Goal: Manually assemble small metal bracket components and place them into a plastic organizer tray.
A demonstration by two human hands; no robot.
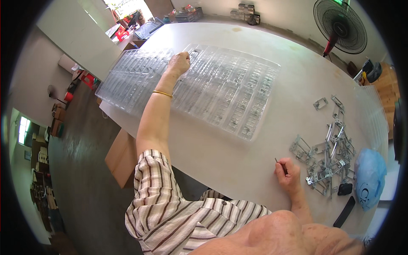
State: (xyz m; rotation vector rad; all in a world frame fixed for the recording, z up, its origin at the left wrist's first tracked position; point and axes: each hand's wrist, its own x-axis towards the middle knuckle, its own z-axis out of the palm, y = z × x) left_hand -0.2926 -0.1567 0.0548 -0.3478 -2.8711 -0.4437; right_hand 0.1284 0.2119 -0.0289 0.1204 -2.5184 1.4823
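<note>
Hands first: left hand (179, 63) is at full reach, fingers curled down over the far left corner of a clear tray (267, 101). Can't tell if it's pinching a part or just pressing; the knuckles hide the fingertips. Right hand (290, 174) is clenched around a thin dark rod (276, 160), tip poking up past the thumb, near the front edge of the surface (229, 165).

Key geometry: tray sits ahead and left of the right hand, well apart from it. Its columns of pockets run away from the body, leaning slightly left at the near end. Left hand is the nearer one, touching or just above the tray. Small metal parts show in the right-side columns. A second clear tray (112, 76) lies to the left, beyond the left forearm.

Right hand is nearer the tangled pile of metal frames (325, 174), just to its right. Blue plastic bag (369, 174) is past that.
</note>
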